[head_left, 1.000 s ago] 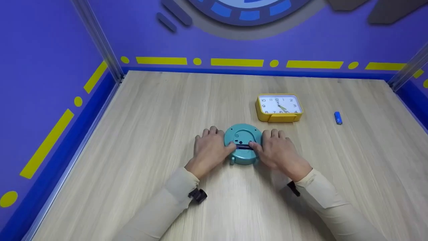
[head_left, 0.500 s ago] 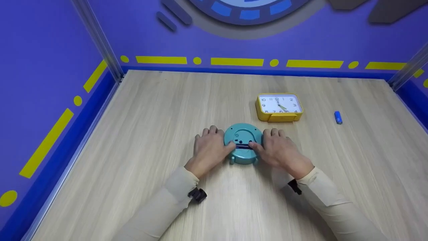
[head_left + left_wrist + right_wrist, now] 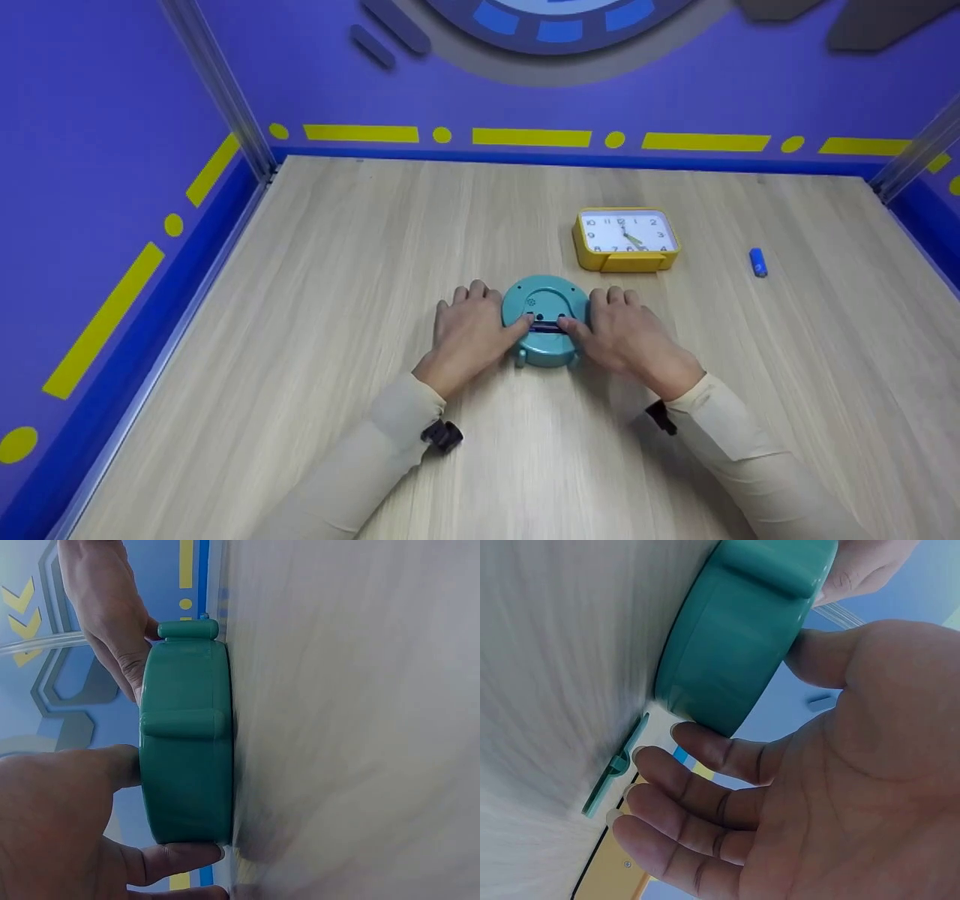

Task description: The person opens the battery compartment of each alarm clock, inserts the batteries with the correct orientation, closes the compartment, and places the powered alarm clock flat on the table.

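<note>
- two bare hands hold one round teal device (image 3: 547, 349), which we see near the middle of the wooden table (image 3: 360, 247), its back facing up.
- the left hand (image 3: 469, 330) sits at nine o'clock of the device in the head view; we see it pinching the edge, thumb on the back, forefinger against the side wall.
- the right hand (image 3: 630, 337) sits at three o'clock; we see its thumb on the back too and its forefinger at the side wall, the other fingers slightly parted and clear of it.
- between the thumbs we make out a dark slot (image 3: 545, 328) across the back; what fills it is too small for us to tell.
- two stubby feet (image 3: 521, 360) stick out at seven and five o'clock.
- between one and two o'clock, well apart from the device, we find a yellow clock (image 3: 627, 260), dial upward.
- farther off, between two and three o'clock, we spot a small blue cylinder (image 3: 758, 262) on the table.
- in the right wrist view, we see a thin green piece (image 3: 604, 784) between seven and eight o'clock of the device, beyond the fingertips.
</note>
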{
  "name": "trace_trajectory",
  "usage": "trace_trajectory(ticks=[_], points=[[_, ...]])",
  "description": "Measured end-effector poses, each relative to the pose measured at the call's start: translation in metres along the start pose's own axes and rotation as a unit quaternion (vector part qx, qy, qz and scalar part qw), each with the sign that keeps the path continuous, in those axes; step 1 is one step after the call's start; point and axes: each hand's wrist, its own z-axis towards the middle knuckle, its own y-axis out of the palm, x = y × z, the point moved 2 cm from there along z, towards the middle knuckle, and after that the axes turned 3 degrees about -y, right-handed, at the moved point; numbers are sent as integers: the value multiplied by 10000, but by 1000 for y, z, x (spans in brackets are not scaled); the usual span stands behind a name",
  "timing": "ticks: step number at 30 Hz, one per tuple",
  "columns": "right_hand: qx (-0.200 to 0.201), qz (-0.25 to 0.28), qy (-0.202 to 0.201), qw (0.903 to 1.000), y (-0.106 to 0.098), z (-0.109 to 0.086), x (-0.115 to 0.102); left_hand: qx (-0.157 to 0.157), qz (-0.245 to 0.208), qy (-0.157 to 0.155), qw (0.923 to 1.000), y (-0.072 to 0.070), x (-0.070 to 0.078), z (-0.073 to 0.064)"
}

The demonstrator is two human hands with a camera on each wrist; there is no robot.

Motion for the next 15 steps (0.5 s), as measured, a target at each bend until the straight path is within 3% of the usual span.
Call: trace_trajectory(ticks=[15], points=[[-197,311,200,9991,-2,5,0,-6,-17,-108,9999,-1,1,1]])
